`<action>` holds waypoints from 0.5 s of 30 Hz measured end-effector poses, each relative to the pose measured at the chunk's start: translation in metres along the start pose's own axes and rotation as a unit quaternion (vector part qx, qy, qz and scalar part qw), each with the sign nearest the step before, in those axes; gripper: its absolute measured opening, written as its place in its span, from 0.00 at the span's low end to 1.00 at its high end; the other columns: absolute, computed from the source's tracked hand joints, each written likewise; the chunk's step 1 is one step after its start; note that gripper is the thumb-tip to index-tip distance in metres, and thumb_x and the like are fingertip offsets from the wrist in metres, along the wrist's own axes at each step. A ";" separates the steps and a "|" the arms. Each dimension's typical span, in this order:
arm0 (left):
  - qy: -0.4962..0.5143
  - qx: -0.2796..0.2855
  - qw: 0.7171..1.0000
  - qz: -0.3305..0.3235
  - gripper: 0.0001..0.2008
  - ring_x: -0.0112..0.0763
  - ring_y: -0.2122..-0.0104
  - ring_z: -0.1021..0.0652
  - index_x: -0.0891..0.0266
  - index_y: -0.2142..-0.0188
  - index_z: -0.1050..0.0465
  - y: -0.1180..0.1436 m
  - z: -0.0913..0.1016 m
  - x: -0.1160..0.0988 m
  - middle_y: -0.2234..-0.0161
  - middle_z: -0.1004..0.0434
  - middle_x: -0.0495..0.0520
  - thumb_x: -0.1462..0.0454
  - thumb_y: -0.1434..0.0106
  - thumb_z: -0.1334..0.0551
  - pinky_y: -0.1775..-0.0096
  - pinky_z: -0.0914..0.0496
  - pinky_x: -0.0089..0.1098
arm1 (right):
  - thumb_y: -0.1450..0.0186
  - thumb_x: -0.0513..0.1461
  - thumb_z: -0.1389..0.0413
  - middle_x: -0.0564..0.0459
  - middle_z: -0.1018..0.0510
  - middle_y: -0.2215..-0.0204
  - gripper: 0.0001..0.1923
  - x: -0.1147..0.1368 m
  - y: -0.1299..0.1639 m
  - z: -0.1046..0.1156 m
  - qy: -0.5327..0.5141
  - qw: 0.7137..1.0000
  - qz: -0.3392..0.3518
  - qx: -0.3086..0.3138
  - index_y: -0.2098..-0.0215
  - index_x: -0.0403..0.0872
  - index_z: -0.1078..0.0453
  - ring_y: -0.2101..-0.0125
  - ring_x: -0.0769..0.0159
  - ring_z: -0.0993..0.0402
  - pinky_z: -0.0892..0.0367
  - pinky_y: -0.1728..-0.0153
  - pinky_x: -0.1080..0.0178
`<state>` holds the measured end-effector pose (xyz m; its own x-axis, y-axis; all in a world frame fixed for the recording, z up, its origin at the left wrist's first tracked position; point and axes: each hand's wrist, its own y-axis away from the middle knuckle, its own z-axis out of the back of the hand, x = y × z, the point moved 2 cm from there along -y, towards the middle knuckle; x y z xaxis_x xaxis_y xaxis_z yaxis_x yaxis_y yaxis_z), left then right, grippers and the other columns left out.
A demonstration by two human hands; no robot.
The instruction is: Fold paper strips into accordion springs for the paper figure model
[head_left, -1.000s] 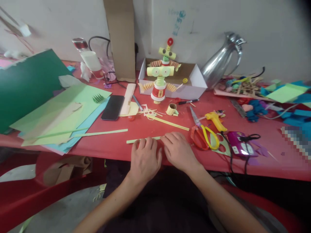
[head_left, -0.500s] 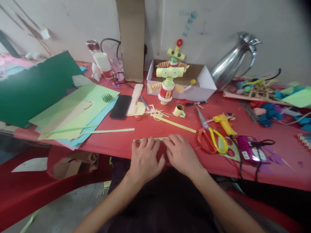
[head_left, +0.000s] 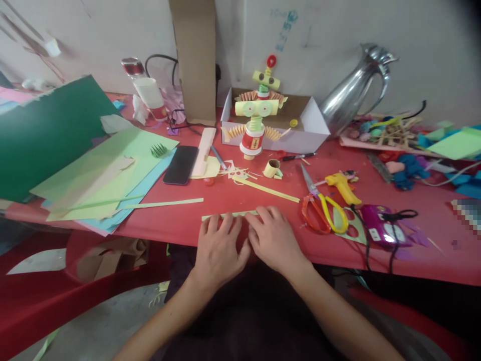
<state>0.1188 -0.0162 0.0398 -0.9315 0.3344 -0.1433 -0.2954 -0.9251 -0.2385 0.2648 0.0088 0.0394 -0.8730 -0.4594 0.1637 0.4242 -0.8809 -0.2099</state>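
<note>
A narrow pale yellow-green paper strip [head_left: 240, 214] lies along the near part of the red table, partly covered by my fingers. My left hand [head_left: 220, 245] rests palm down, its spread fingertips on the strip's left and middle part. My right hand [head_left: 275, 238] is also palm down, with its fingertips at the strip's right end. Neither hand is wrapped round anything. Beyond them is a folded yellow strip [head_left: 266, 190], and a small rolled yellow paper ring [head_left: 271, 169] stands farther back. Scissors [head_left: 319, 203] with red and yellow handles lie right of my right hand.
A paper-and-cup robot figure [head_left: 252, 138] stands before a white box [head_left: 278, 139] holding a similar one. Coloured paper sheets [head_left: 108, 175] and a phone [head_left: 181, 165] lie left. A yellow glue gun [head_left: 342, 186], a purple corded item [head_left: 385, 225] and a steel jug [head_left: 351, 90] are right.
The view has shifted slightly, so the table's contents appear farther left. Both hands stay on the strip, and the fingers have moved very little.
</note>
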 end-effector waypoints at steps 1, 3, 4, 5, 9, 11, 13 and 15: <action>-0.001 0.002 1.000 0.000 0.23 0.53 0.49 0.32 0.60 0.44 0.31 0.000 0.000 0.000 0.45 0.28 0.61 0.55 0.36 0.45 0.48 0.38 0.52 | 0.34 0.36 0.48 0.43 0.28 0.55 0.16 0.000 0.000 0.000 -0.001 1.000 -0.003 0.002 0.49 0.49 0.31 0.56 0.50 0.37 0.35 0.57 0.50; -0.002 0.007 1.000 -0.002 0.23 0.53 0.49 0.31 0.61 0.44 0.31 -0.001 0.001 0.000 0.46 0.28 0.61 0.55 0.36 0.45 0.49 0.37 0.51 | 0.34 0.36 0.48 0.43 0.28 0.54 0.16 0.001 -0.001 0.000 -0.002 1.000 -0.006 0.004 0.48 0.49 0.32 0.56 0.50 0.37 0.35 0.58 0.51; -0.002 0.008 1.000 -0.002 0.23 0.53 0.49 0.31 0.61 0.45 0.31 -0.002 0.001 0.000 0.46 0.28 0.61 0.55 0.36 0.45 0.49 0.37 0.51 | 0.35 0.36 0.48 0.43 0.28 0.54 0.17 0.000 -0.001 0.000 -0.003 1.000 -0.007 0.004 0.48 0.49 0.32 0.55 0.50 0.36 0.35 0.58 0.51; -0.002 0.007 1.000 -0.003 0.22 0.53 0.50 0.31 0.61 0.45 0.30 -0.002 0.002 0.000 0.46 0.28 0.61 0.55 0.36 0.44 0.49 0.37 0.51 | 0.35 0.36 0.48 0.44 0.28 0.54 0.17 0.000 -0.001 0.001 -0.004 1.000 -0.005 0.005 0.48 0.50 0.32 0.56 0.51 0.36 0.35 0.57 0.51; 0.001 0.001 1.000 -0.006 0.22 0.52 0.50 0.30 0.59 0.45 0.30 -0.003 0.004 0.000 0.47 0.28 0.61 0.56 0.37 0.43 0.49 0.36 0.50 | 0.35 0.36 0.48 0.45 0.27 0.57 0.15 -0.007 0.000 0.003 -0.007 1.000 0.002 0.009 0.50 0.49 0.31 0.57 0.53 0.35 0.36 0.56 0.52; 0.001 0.004 1.000 -0.009 0.22 0.51 0.52 0.30 0.60 0.45 0.30 -0.004 0.005 0.001 0.47 0.27 0.61 0.56 0.37 0.43 0.50 0.36 0.50 | 0.35 0.36 0.48 0.45 0.27 0.59 0.13 -0.012 0.001 0.005 -0.002 1.000 -0.002 0.010 0.52 0.49 0.31 0.58 0.53 0.35 0.36 0.57 0.53; -0.004 0.009 1.000 -0.011 0.22 0.51 0.53 0.30 0.60 0.45 0.30 -0.005 0.006 0.002 0.48 0.27 0.61 0.55 0.36 0.44 0.51 0.36 0.50 | 0.35 0.36 0.48 0.45 0.27 0.60 0.12 -0.016 0.002 0.007 0.004 1.000 -0.005 0.012 0.54 0.48 0.30 0.58 0.54 0.35 0.37 0.58 0.54; -0.009 0.014 1.000 -0.013 0.22 0.51 0.53 0.29 0.60 0.45 0.30 -0.006 0.007 0.003 0.48 0.27 0.60 0.55 0.36 0.44 0.51 0.35 0.51 | 0.35 0.35 0.48 0.46 0.27 0.59 0.12 -0.018 0.002 0.008 0.006 1.000 -0.004 0.014 0.53 0.48 0.31 0.58 0.54 0.34 0.37 0.57 0.54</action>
<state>0.1162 -0.0104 0.0476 -0.9275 0.3543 -0.1195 -0.3241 -0.9211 -0.2155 0.2834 0.0147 0.0442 -0.8787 -0.4519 0.1537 0.4244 -0.8871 -0.1815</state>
